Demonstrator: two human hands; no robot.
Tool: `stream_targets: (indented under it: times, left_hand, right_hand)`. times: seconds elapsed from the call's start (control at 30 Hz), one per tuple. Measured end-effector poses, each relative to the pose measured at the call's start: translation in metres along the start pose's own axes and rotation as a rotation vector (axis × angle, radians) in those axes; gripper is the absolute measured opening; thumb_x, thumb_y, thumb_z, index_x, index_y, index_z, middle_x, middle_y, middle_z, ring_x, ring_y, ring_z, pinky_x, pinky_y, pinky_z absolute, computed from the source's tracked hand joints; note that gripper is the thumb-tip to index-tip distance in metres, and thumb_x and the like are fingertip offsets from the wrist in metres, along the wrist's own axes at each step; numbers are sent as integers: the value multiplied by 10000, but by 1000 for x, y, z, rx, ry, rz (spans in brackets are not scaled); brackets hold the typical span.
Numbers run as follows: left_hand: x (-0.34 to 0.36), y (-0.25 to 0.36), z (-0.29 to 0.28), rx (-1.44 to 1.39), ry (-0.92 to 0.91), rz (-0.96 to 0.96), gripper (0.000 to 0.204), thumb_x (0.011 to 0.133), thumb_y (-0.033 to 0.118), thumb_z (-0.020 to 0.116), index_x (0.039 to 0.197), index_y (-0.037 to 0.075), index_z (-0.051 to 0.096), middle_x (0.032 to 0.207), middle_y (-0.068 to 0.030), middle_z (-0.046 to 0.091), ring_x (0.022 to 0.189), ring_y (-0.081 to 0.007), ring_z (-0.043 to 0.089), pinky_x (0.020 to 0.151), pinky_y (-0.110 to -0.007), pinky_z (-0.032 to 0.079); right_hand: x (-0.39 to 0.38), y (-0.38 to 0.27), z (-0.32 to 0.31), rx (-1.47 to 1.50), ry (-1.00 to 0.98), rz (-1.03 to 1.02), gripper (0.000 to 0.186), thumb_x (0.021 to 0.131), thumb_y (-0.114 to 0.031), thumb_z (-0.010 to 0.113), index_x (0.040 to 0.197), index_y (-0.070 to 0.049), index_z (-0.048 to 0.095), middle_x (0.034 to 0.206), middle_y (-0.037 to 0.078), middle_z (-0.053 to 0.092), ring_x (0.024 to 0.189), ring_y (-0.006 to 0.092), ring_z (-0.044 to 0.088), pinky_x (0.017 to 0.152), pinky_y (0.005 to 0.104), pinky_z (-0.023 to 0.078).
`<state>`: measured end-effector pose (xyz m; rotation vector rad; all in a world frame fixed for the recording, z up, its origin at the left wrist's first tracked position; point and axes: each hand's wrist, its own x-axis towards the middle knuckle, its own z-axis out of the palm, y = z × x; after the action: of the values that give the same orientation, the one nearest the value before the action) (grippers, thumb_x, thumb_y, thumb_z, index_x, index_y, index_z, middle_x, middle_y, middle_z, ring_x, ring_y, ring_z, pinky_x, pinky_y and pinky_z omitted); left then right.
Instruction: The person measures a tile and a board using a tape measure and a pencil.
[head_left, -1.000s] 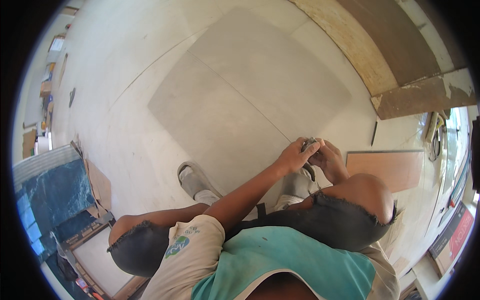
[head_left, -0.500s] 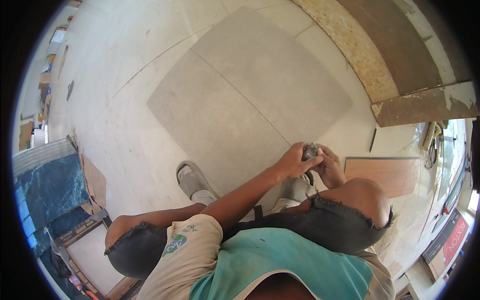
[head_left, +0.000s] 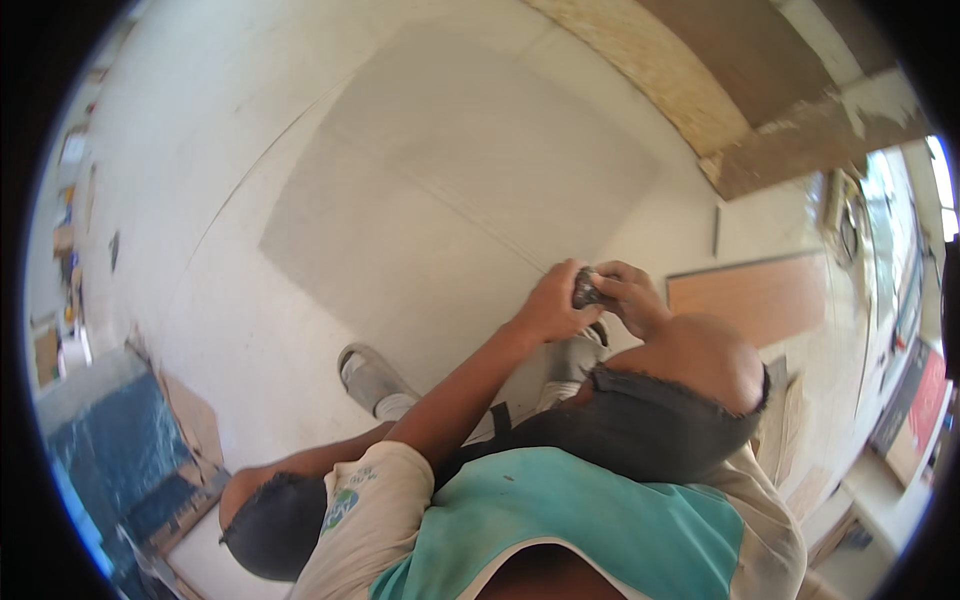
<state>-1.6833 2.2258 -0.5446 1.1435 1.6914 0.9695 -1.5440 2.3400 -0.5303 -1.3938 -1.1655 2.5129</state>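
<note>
My left hand [head_left: 557,305] and my right hand [head_left: 633,295] meet in front of my right knee, both closed around a small dark, shiny object [head_left: 586,289] that is too small and blurred to name. Under them lies a large square grey tile [head_left: 435,160] with a straight line across it. My grey slippers [head_left: 375,375] show below, the right one partly behind my hands.
A wood-coloured plank [head_left: 755,295] lies at my right, and a thin dark stick [head_left: 716,230] lies beside it. Stacked boards [head_left: 740,70] curve along the upper right. Blue marble-look panels [head_left: 105,435] and cardboard [head_left: 185,405] are at the lower left, assorted items along both rims.
The view has tilted and shifted, with some blur. Both hands sit a little further left in the picture, still on the small dark object, the fingers slightly moved around it.
</note>
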Motion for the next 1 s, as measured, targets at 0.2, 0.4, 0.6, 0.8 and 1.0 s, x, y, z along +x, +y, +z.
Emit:
stream_targets:
  times: [0.2, 0.4, 0.6, 0.8, 1.0]
  left_hand:
    - [0, 11, -2, -43, -41, -25, 612, 719, 264, 743, 1233, 38, 498, 1062, -193, 595, 978, -330, 600, 844, -406, 484]
    - [2, 19, -15, 115, -165, -174, 608, 735, 274, 733, 1245, 24, 515, 1081, -207, 600, 982, -324, 608, 861, -391, 486]
    - [10, 7, -8, 229, -97, -111, 579, 751, 276, 726, 1200, -31, 527, 1036, -197, 627, 931, -313, 625, 851, -382, 493]
    - [23, 14, 0, 194, -117, -230, 625, 755, 342, 689, 1221, -36, 514, 1071, -244, 591, 981, -377, 592, 866, -424, 488]
    - [26, 10, 6, 281, -47, -183, 720, 777, 382, 662, 1309, -61, 465, 1113, -279, 579, 1042, -405, 583, 893, -428, 483]
  right_hand:
    - [5, -3, -16, 1, 42, 15, 230, 879, -129, 677, 1025, 6, 562, 943, 84, 604, 872, 171, 627, 817, 300, 532]
    - [16, -32, -69, 25, 226, -122, 195, 919, -181, 636, 971, 1, 590, 915, 79, 626, 814, 172, 641, 747, 300, 553]
    - [51, -74, -101, -117, 414, -193, 208, 905, -149, 628, 990, 40, 612, 852, 102, 630, 756, 187, 642, 691, 309, 564]
    - [100, -86, -124, -70, 534, -209, 194, 910, -183, 645, 932, 10, 629, 791, 58, 598, 665, 156, 602, 627, 277, 534]
    - [126, -100, -140, -101, 599, -232, 185, 876, -135, 672, 847, 46, 647, 770, 101, 623, 619, 184, 608, 566, 299, 549]
